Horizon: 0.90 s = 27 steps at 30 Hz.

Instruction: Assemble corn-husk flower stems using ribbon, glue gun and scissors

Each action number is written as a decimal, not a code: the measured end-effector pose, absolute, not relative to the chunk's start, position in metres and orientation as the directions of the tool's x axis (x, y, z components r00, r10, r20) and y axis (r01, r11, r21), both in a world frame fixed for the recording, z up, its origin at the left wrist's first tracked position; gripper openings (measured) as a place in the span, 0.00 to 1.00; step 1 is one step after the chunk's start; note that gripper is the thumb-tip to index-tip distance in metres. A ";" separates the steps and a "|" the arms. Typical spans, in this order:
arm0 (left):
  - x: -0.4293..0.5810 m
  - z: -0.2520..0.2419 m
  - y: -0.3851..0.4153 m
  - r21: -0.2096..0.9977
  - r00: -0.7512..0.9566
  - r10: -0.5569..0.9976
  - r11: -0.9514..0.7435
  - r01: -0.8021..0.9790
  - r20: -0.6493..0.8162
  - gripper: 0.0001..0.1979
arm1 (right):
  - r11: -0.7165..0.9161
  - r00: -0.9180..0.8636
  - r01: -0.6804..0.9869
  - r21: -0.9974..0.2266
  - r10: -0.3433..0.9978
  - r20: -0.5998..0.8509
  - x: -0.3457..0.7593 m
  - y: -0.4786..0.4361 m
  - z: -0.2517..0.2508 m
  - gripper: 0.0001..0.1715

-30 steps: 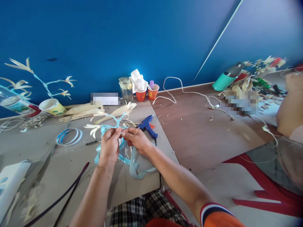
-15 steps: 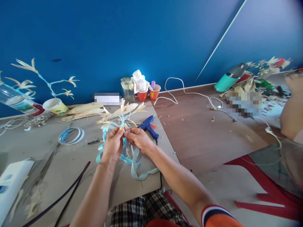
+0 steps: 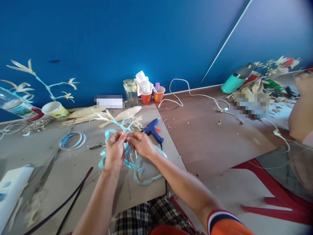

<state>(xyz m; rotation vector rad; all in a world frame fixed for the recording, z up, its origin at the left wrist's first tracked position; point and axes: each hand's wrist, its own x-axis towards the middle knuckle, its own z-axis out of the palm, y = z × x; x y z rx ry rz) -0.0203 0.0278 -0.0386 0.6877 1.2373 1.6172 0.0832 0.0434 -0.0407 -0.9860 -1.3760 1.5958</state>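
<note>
Thumb and fingers of my left hand (image 3: 115,150) are closed round the lower stem of an artificial flower branch (image 3: 124,125). The branch has pale, husk-like petals and a stem wrapped in light blue. My right hand (image 3: 143,143) pinches at that stem, right beside the left fingertips; whether ribbon is also between its fingers is hidden. Loops of light blue ribbon (image 3: 146,180) lie on the table under and around both hands. A thin wire hangs below the hands. Just beyond my right hand lies a blue glue gun (image 3: 153,131).
Behind are dried husks (image 3: 127,114), a glass jar (image 3: 131,93) and red paper cups (image 3: 158,96). At left are ribbon rings (image 3: 72,141), a yellow cup (image 3: 55,110) with a flower branch, and a white box (image 3: 16,189). Another person's arm (image 3: 302,104) shows at right, near a green bottle (image 3: 233,83).
The flower branch has turned and tipped lower between my fingers, its petals now pointing more to the left. Both hands stay close together in nearly the same place.
</note>
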 end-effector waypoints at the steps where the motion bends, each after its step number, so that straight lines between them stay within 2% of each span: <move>1: -0.021 -0.039 0.028 0.934 -0.389 0.915 -0.037 -0.355 -0.112 0.12 | -0.125 -0.398 -0.109 -0.986 0.915 -0.072 0.082 0.044 -0.041 0.14; 7: -0.019 -0.036 0.027 0.930 -0.402 0.910 -0.056 -0.362 -0.101 0.12 | -0.369 -0.514 -0.256 -0.893 0.835 -0.198 0.082 0.043 -0.041 0.18; 12: -0.014 -0.030 0.025 0.902 -0.360 0.930 -0.089 -0.422 -0.077 0.10 | -0.463 -0.605 -0.351 -0.814 0.776 -0.180 0.086 0.042 -0.035 0.19; 17: -0.016 -0.035 0.026 0.916 -0.363 0.928 -0.068 -0.396 -0.088 0.10 | -0.343 -0.470 -0.362 -0.867 0.870 -0.148 0.081 0.040 -0.038 0.21; 21: -0.016 -0.038 0.026 0.931 -0.367 0.929 -0.100 -0.351 -0.038 0.14 | -0.200 -0.353 -0.286 -0.937 0.931 -0.090 0.078 0.039 -0.040 0.19; 24: -0.015 -0.035 0.026 0.908 -0.352 0.936 -0.122 -0.400 -0.030 0.12 | -0.165 -0.327 -0.260 -0.952 0.942 -0.074 0.078 0.039 -0.039 0.18; 27: -0.018 -0.031 0.028 0.862 -0.359 0.930 -0.112 -0.495 -0.085 0.12 | -0.152 -0.362 -0.253 -0.955 0.931 -0.052 0.078 0.038 -0.040 0.17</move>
